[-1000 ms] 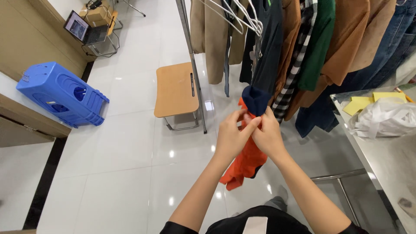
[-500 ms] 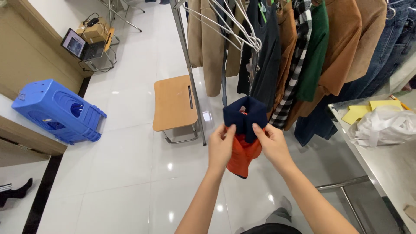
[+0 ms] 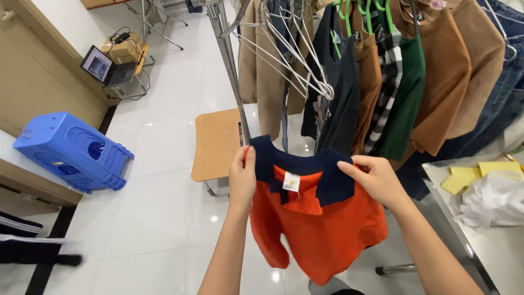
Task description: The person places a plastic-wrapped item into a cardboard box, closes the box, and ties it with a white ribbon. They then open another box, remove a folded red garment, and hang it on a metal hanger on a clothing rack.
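I hold up a small orange shirt (image 3: 322,229) with a navy collar and a white tag, spread out in front of me. My left hand (image 3: 242,175) pinches the left side of the collar. My right hand (image 3: 372,177) grips the right side of the collar. The shirt hangs free below my hands, just in front of a clothes rack (image 3: 229,60) with empty wire hangers (image 3: 295,60) and hung garments.
Brown, green, plaid and dark garments (image 3: 415,82) hang on the rack. A wooden stool (image 3: 215,145) stands under it. A blue plastic stool (image 3: 73,150) lies on its side at left. A laptop (image 3: 106,68) sits far left. A steel table (image 3: 480,229) with white cloth and yellow sheets is at right.
The shirt was bunched between my hands; I have drawn my hands apart and raised it, so it now hangs open by the collar. The view has tilted up toward the rack.
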